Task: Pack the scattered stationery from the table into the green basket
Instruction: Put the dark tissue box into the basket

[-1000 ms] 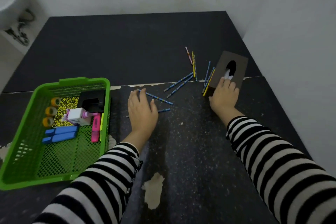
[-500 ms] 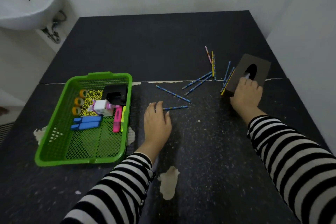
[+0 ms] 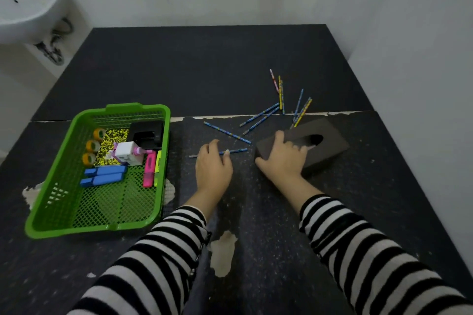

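Observation:
The green basket (image 3: 38,215) sits at the left of the dark table and holds tape rolls, blue and pink markers, a white block and a black item. Several blue and yellow pencils (image 3: 258,116) lie scattered past the middle. My left hand (image 3: 212,165) lies flat on the table, fingers resting over one blue pencil (image 3: 236,151). My right hand (image 3: 281,158) grips the near-left end of a dark brown tissue box (image 3: 325,147), which sits at an angle.
A white sink (image 3: 23,13) hangs on the wall at far left. The white wall runs along the table's right side. Worn pale patches (image 3: 224,252) mark the near tabletop. A seam (image 3: 230,117) crosses the table.
My right hand has pulled the tissue box toward me and to the left, away from the pencils. My left hand stays on the blue pencil. The camera view has shifted.

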A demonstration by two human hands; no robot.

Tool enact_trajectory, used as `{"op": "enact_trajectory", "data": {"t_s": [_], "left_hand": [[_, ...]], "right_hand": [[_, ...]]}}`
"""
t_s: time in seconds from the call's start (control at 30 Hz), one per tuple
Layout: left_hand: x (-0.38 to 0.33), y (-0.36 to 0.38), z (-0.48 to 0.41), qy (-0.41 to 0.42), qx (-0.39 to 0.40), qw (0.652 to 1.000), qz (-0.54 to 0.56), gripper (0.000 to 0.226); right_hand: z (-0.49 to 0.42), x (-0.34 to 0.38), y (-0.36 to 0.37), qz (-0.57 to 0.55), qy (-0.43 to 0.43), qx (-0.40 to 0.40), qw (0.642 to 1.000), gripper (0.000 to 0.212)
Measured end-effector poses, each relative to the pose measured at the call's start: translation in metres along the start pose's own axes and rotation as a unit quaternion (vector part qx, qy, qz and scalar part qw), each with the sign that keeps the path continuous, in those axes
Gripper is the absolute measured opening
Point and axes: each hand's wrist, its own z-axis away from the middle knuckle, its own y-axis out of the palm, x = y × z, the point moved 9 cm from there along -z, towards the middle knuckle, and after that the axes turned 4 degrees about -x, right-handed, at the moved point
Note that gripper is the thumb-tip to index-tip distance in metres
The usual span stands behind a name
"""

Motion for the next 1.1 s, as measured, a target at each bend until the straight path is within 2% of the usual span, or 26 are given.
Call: {"op": "enact_trajectory", "data": {"t_s": [0.2,0.27,0.37,0.5,0.53,0.63,0.7,0.8,0.87,0.9,0.97,1.0,1.03,1.07,1.1], "left_hand": [[0.042,-0.009,-0.026,-0.158,0.065,0.979,0.113,0.044],[0.052,-0.013,-0.033,-0.203,0.093,0.955,0.197,0.046],[0.056,-0.03,-0.032,-0.261,0.108,0.901,0.33,0.056],[0.061,-0.05,-0.036,-0.258,0.163,0.853,0.423,0.092],[0.059,-0.056,-0.037,-0.251,0.164,0.842,0.448,0.094],[0.063,-0.086,-0.038,-0.231,0.149,0.804,0.527,0.084],[0.071,-0.104,-0.037,-0.219,0.148,0.791,0.552,0.074],[0.101,-0.142,-0.039,-0.225,0.098,0.792,0.559,0.068],[0.133,-0.164,-0.039,-0.26,0.039,0.792,0.552,0.083],[0.148,-0.176,-0.038,-0.279,0.002,0.792,0.543,0.087],[0.171,-0.204,-0.027,-0.308,-0.078,0.799,0.511,0.078],[0.185,-0.219,-0.02,-0.324,-0.118,0.802,0.488,0.073],[0.197,-0.231,-0.013,-0.337,-0.149,0.803,0.468,0.071],[0.209,-0.241,-0.008,-0.346,-0.166,0.805,0.453,0.071],[0.22,-0.25,-0.005,-0.348,-0.178,0.809,0.44,0.075]], "right_hand": [[0.033,0.057,-0.031,-0.054,-0.076,-0.027,0.995,0.081],[0.04,0.081,-0.05,-0.062,-0.134,-0.071,0.987,0.082],[0.053,0.12,-0.075,-0.051,-0.266,-0.138,0.953,0.085],[0.068,0.165,-0.093,-0.043,-0.429,-0.161,0.888,0.083],[0.071,0.171,-0.096,-0.053,-0.459,-0.164,0.872,0.08],[0.087,0.201,-0.102,-0.086,-0.529,-0.177,0.825,0.072],[0.096,0.222,-0.102,-0.093,-0.56,-0.187,0.801,0.07],[0.112,0.253,-0.105,-0.108,-0.588,-0.217,0.772,0.068],[0.11,0.259,-0.109,-0.166,-0.553,-0.243,0.78,0.06],[0.103,0.255,-0.109,-0.207,-0.512,-0.248,0.796,0.052],[0.083,0.246,-0.095,-0.257,-0.42,-0.26,0.831,0.038],[0.077,0.248,-0.082,-0.233,-0.403,-0.253,0.848,0.038],[0.073,0.258,-0.061,-0.164,-0.424,-0.208,0.866,0.043],[0.074,0.269,-0.031,-0.064,-0.468,-0.131,0.872,0.05],[0.08,0.275,-0.002,0.033,-0.502,-0.048,0.863,0.053]]}}
